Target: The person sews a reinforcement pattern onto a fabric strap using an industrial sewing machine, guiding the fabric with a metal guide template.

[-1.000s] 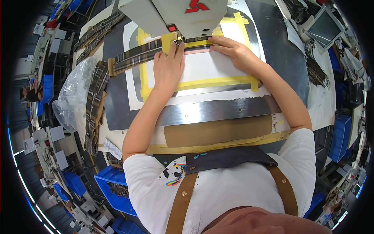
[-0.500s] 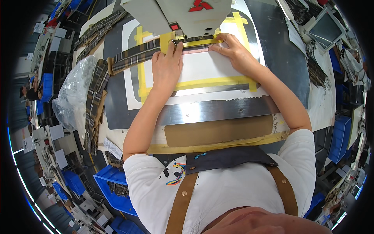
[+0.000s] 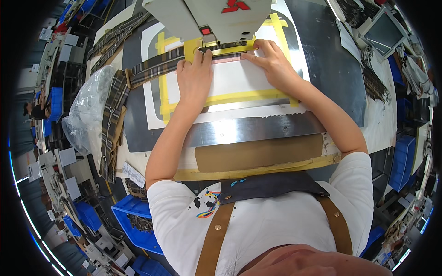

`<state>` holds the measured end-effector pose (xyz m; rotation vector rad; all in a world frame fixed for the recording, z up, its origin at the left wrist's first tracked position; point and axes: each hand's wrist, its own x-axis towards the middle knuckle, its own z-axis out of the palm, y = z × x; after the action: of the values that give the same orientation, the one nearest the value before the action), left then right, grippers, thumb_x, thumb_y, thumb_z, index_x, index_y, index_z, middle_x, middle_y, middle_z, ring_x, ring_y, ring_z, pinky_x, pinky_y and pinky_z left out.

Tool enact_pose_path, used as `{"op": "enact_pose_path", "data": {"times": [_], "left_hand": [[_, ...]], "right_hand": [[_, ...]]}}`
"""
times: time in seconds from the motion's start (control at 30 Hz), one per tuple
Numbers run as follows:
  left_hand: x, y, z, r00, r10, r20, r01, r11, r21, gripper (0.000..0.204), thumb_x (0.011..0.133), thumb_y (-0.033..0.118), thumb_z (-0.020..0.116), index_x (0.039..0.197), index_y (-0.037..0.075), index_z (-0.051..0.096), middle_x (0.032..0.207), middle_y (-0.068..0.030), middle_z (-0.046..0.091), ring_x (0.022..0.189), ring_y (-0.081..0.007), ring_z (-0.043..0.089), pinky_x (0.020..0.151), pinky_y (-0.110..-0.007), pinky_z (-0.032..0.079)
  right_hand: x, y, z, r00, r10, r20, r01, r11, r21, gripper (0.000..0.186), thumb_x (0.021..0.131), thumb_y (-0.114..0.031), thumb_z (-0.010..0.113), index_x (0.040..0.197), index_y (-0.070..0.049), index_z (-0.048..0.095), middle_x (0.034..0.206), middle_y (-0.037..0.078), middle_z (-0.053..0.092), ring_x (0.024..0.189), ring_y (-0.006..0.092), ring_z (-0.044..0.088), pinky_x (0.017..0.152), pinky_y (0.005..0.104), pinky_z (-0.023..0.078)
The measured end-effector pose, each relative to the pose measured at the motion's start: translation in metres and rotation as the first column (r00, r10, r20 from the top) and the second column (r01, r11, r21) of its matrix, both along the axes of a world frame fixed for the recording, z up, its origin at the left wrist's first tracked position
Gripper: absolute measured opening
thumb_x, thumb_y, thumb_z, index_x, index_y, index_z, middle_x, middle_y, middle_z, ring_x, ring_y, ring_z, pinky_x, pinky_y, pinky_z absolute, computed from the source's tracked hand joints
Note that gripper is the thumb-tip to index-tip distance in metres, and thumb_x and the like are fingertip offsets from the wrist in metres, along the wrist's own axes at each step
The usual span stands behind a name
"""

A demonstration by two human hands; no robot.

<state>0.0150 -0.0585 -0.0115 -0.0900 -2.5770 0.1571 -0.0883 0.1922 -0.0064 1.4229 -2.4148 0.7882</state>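
Note:
Under the head of a white sewing machine lies a white template sheet bordered with yellow tape. A dark plaid strap comes in from the left and runs across it beneath the machine. My left hand rests palm down, its extended fingertips pressing at the strap beside the needle area; some fingers bend. My right hand has thumb and forefinger around the right end of a narrow yellow strip lying along the strap. The machine head hides the needle and part of the strap.
More plaid straps hang at the left by a clear plastic bag. A metal plate edges the table in front of me. A blue bin stands lower left; a monitor is at upper right.
The template sheet has shifted a little to the left, with the strap and yellow strip on it. Both hands have moved left along with it, keeping their contact.

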Motion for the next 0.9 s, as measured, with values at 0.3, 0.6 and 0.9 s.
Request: {"op": "enact_pose_path", "data": {"times": [0.3,0.6,0.9], "left_hand": [[-0.001,0.008,0.000,0.989,0.055,0.134,-0.048,0.997,-0.058,0.054,0.091,0.005,0.060,0.144,0.016,0.065,0.123,-0.0182,0.064,0.082,-0.0289,0.068,0.106,-0.050,0.045],[-0.004,0.009,0.002,0.995,0.034,0.096,-0.034,0.999,-0.003,0.052,0.090,0.004,0.060,0.141,0.015,0.067,0.117,-0.0168,0.064,0.079,-0.0289,0.065,0.108,-0.052,0.044],[-0.004,0.008,0.000,0.997,0.030,0.066,-0.030,1.000,0.000,0.050,0.090,0.005,0.061,0.138,0.014,0.069,0.113,-0.0162,0.064,0.082,-0.0290,0.065,0.109,-0.051,0.044]], "right_hand": [[0.003,-0.005,-0.002,0.999,-0.004,-0.035,0.004,1.000,-0.023,0.049,0.083,0.011,0.059,0.123,-0.011,0.078,0.132,0.017,0.058,0.121,0.0370,0.058,0.103,0.0448,0.052],[0.005,-0.007,-0.001,1.000,-0.014,-0.010,0.014,0.999,-0.039,0.050,0.082,0.011,0.059,0.123,-0.012,0.078,0.129,0.016,0.059,0.120,0.0365,0.058,0.102,0.0442,0.052],[0.003,-0.007,-0.002,1.000,-0.004,0.019,0.004,1.000,-0.021,0.053,0.083,0.011,0.058,0.125,-0.015,0.077,0.124,0.016,0.059,0.117,0.0365,0.057,0.102,0.0452,0.051]]}}
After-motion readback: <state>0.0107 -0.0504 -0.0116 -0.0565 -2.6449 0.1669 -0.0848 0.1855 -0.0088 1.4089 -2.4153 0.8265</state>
